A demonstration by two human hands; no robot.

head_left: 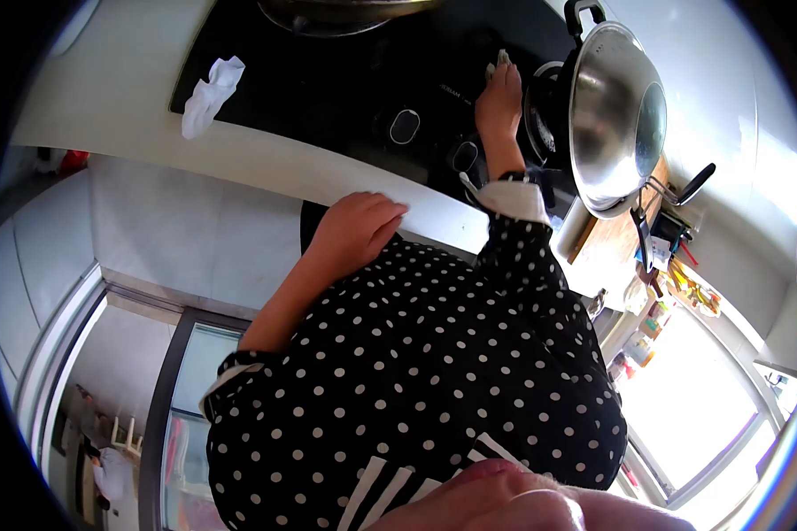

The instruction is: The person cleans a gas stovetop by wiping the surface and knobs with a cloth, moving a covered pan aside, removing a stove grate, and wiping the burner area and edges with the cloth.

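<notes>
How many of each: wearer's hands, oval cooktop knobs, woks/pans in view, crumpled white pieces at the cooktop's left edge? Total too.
Hands: 2 (left hand, right hand)
Oval knobs: 2 (left knob, right knob)
Woks/pans: 2 (steel wok, cut-off pan)
White cloth or tissue: 1
Total: 7

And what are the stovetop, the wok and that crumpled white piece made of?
Stovetop: likely glass, black and glossy, with a smooth, flat surface. Wok: probably stainless steel, silvery with bright highlights. Crumpled white piece: paper or thin cloth, matte with soft folds; can't tell which.
</notes>
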